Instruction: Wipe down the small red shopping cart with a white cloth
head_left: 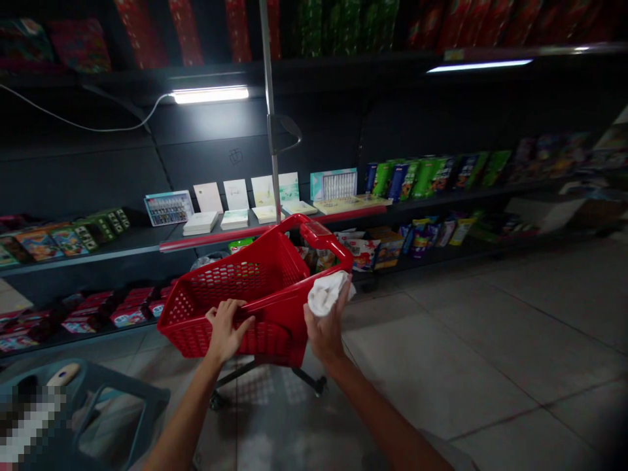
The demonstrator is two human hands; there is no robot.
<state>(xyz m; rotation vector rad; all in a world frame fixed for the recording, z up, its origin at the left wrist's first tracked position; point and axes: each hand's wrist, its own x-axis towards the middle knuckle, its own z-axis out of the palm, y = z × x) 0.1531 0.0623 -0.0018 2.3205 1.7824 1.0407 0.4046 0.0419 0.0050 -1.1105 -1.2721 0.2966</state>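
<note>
My left hand point(226, 330) is closed around the red handle bar of a red mesh shopping basket point(245, 278), which stands on a wheeled frame. My right hand point(326, 330) grips a crumpled white cloth point(326, 293) just beside the basket's near corner. That cloth touches nothing but the hand, as far as I can see. Inside the basket lie several colourful packaged goods point(314, 258), partly hidden by its wall and raised handle.
Dark store shelves point(93, 255) hold boxes, cards and packaged goods ahead and to the left. A thin metal pole point(269, 118) rises behind the basket. Tiled floor point(441, 353) stretches to the right. A teal plastic crate or stool point(98, 399) stands at the lower left.
</note>
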